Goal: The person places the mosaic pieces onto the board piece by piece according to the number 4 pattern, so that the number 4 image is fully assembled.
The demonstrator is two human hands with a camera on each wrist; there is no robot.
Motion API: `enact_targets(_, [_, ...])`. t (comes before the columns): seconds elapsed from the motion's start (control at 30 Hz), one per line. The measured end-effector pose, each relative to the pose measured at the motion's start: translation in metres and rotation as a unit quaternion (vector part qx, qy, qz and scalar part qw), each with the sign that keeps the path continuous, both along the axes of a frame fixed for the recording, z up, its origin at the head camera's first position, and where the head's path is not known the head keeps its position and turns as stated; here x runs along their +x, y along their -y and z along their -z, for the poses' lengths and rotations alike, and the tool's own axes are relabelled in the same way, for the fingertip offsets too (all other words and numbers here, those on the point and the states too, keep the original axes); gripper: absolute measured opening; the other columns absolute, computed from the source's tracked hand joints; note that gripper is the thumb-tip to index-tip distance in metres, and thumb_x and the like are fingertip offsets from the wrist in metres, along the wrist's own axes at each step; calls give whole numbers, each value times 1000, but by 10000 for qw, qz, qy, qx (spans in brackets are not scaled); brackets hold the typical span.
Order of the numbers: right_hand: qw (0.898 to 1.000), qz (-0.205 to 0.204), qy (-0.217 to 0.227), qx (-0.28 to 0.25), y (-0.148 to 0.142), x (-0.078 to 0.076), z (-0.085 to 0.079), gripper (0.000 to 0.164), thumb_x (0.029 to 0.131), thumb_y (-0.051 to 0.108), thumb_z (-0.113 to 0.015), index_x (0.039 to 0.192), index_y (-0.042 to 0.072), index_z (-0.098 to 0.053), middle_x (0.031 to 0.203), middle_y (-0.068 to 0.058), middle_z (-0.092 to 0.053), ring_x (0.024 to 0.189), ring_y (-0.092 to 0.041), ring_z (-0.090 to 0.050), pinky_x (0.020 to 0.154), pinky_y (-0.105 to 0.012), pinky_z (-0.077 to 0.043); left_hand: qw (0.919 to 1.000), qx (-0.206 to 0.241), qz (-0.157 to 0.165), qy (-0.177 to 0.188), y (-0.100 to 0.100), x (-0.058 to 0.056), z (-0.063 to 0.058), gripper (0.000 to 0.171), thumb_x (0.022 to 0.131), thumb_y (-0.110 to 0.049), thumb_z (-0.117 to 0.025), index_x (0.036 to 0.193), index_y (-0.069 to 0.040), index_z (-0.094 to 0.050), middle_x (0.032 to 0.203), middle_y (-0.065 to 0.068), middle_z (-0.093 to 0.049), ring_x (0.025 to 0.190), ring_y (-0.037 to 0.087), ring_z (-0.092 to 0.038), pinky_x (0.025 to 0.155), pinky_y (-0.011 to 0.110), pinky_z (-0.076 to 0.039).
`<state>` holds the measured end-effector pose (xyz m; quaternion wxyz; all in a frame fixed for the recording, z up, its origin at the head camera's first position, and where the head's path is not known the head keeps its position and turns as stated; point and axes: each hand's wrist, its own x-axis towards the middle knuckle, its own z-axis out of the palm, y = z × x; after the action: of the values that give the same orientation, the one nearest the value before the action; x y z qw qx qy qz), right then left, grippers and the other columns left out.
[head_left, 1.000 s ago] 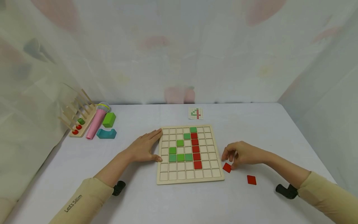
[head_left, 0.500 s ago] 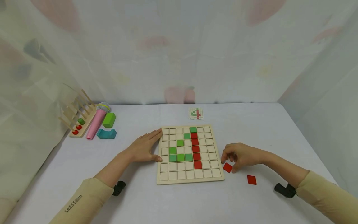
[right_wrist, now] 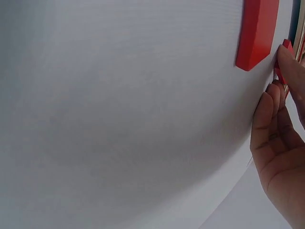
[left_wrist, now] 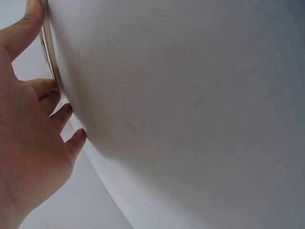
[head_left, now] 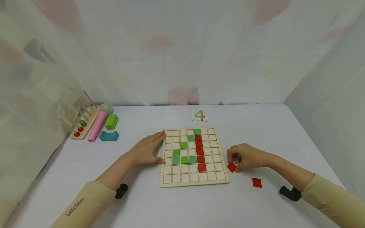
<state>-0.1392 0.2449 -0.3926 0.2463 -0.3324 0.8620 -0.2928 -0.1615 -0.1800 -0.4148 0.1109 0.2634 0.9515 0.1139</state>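
A wooden grid board (head_left: 194, 183) lies mid-table, with green tiles (head_left: 184, 160) and a column of red tiles (head_left: 200, 151) set in its squares. Along the board's left edge rests my left hand (head_left: 146, 150), thumb and fingers spread and fairly straight. In the left wrist view its fingertips touch the board's side (left_wrist: 51, 52). To the right of the board, my right hand (head_left: 249, 156) pinches a loose red tile (head_left: 231, 167) between thumb and fingers. The right wrist view shows that tile (right_wrist: 287, 46) partly hidden by the thumb. A second loose red tile (head_left: 257, 182) lies flat nearer the front.
Behind the board lies a small card (head_left: 200, 115) with a green and red figure 4 on a grid. At the back left are a pegged wooden stand (head_left: 90, 123), a pink microphone (head_left: 98, 125), a green block (head_left: 111, 122) and a teal curved block (head_left: 109, 136).
My right hand's fingers have closed in on the nearer red tile, which has shifted slightly away from the front edge. My left hand has stayed on the board's edge.
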Motion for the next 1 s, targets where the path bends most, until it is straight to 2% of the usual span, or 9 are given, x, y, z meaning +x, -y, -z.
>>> enact_targets(0.3, [9992, 359, -198, 22, 1, -5, -8, 22, 77, 7, -80, 76, 21, -63, 76, 11, -65, 70, -3, -59, 66, -21, -53, 10000, 14, 6, 32, 0, 0, 0, 115, 74, -65, -75, 158, -9, -21, 168, 7, -17, 153, 36, -24, 122, 57, -27])
enact_targets(0.5, [9981, 549, -281, -53, 7, -8, -16, 19, 78, 12, -81, 80, 22, -66, 74, 11, -64, 70, -4, -56, 66, -20, -53, 10000, 7, 14, -1, 0, 1, -1, 114, 74, -64, -74, 158, -8, -21, 168, 8, -18, 153, 36, -24, 121, 57, -28])
enact_targets(1.0, [9939, 890, 305, -572, 49, 3, -18, 13, 81, 12, -79, 90, 17, -71, 78, 4, -69, 70, -7, -60, 66, -19, -52, 10000, 64, 36, -21, 0, 1, 0, 114, 74, -62, -76, 158, -8, -21, 168, 8, -17, 153, 36, -24, 121, 57, -28])
